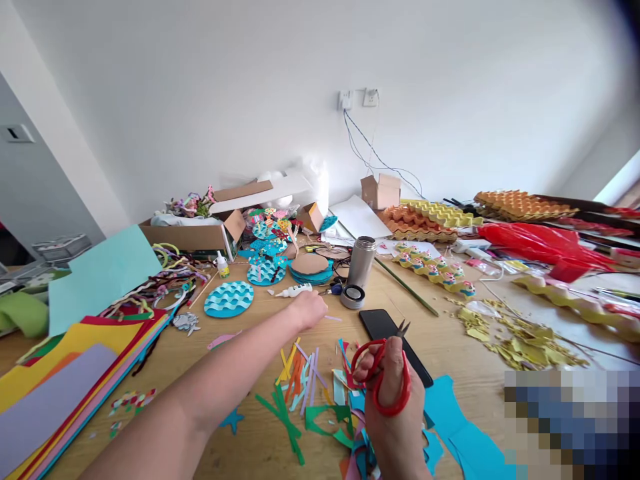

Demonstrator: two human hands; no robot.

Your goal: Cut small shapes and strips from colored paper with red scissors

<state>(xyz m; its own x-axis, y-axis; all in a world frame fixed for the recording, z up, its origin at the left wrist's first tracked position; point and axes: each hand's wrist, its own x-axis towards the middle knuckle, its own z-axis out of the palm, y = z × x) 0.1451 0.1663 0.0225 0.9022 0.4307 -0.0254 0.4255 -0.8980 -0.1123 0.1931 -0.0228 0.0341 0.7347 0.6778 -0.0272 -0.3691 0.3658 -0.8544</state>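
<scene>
My right hand (395,413) grips red-handled scissors (383,377), blades pointing up and away, above a pile of paper scraps. Stretched forward across the table, my left hand (307,311) is beside a white glue bottle (295,291) that lies on its side. The fingers of that hand are turned away from me, so what they hold, if anything, is hidden. A thin lilac strip (333,318) shows just right of it. Below my hands are several coloured paper strips (313,377), green strips (283,423) and a green scrap with cut-outs (320,421).
A black phone (367,323) lies behind the scissors. Past it stand a steel flask (362,263) and its lid (353,297). A blue wavy disc (229,299) is left of the glue. Coloured sheets (65,393) cover the left side; egg trays (440,270) and yellow scraps (520,337) are right.
</scene>
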